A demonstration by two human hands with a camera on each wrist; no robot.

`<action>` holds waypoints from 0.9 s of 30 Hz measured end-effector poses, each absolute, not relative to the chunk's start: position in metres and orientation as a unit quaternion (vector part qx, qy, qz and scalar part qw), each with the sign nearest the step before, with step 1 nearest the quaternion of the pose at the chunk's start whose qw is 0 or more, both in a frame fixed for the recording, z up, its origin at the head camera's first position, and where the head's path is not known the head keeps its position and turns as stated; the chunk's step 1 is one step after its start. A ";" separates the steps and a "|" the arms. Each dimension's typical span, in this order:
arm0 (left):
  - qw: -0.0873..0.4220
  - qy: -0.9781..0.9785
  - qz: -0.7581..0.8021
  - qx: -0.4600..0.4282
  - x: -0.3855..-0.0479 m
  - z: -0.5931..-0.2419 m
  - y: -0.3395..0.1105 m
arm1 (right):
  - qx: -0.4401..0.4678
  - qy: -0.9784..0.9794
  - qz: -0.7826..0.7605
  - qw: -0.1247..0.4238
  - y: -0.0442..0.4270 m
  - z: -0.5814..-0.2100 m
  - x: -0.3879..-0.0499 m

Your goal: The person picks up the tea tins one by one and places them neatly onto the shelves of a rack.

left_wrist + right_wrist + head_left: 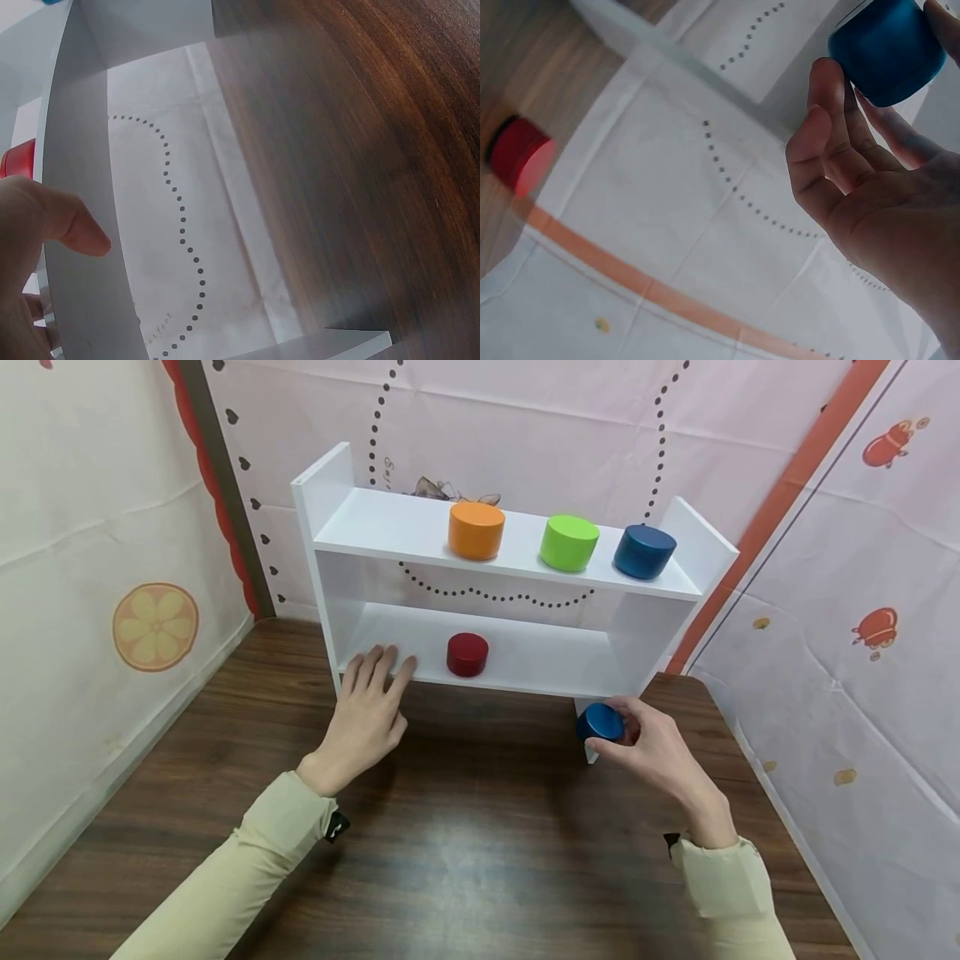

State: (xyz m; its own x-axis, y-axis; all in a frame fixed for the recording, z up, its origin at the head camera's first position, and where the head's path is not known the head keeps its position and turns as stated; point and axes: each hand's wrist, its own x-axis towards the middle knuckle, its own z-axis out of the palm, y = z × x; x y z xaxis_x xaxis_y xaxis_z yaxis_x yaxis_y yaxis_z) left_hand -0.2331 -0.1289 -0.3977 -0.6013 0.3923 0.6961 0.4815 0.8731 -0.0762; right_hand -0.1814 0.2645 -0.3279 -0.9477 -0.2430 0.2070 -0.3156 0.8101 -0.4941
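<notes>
My right hand [660, 752] holds a dark blue cylinder [600, 722] below the right end of the lower shelf [540, 658], thumb on one side and fingers on the other. In the right wrist view this blue cylinder [889, 52] is at the upper right. On the left, my left hand [363, 714] rests its spread, fairly straight fingers on the lower shelf's front edge. Its thumb [82, 229] shows in front of the board in the left wrist view. A red cylinder [467, 655] stands on that shelf, right of the left hand.
The white shelf unit's top board [390, 527] carries an orange cylinder [476, 532], a green cylinder [569, 543] and another blue cylinder [644, 552]. In the right wrist view a red cylinder [521, 154] appears against brown wood. The unit stands on a dark wooden table [450, 852] between printed cloth walls.
</notes>
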 end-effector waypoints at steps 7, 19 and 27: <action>0.376 -0.891 -0.062 -0.246 -0.233 -0.397 -0.129 | 0.164 -0.947 0.266 0.074 0.245 -0.313 -0.189; 0.367 -0.895 -0.061 -0.245 -0.233 -0.398 -0.129 | 0.171 -0.946 0.267 0.071 0.216 -0.298 -0.208; 0.370 -0.895 -0.059 -0.242 -0.233 -0.397 -0.129 | 0.175 -0.944 0.269 0.082 0.197 -0.298 -0.228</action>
